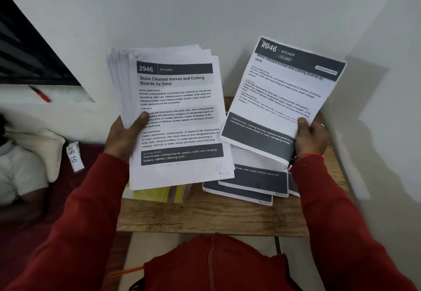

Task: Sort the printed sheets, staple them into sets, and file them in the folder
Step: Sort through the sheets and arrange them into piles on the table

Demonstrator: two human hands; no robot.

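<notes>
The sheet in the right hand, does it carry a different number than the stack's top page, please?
No, the sheet and the stack both read 2946.

One head-worn, wide-angle view is provided, aimed forward and down at close range; a wooden table (211, 215) is framed at centre, a white wall (205, 6) across the top.
</notes>
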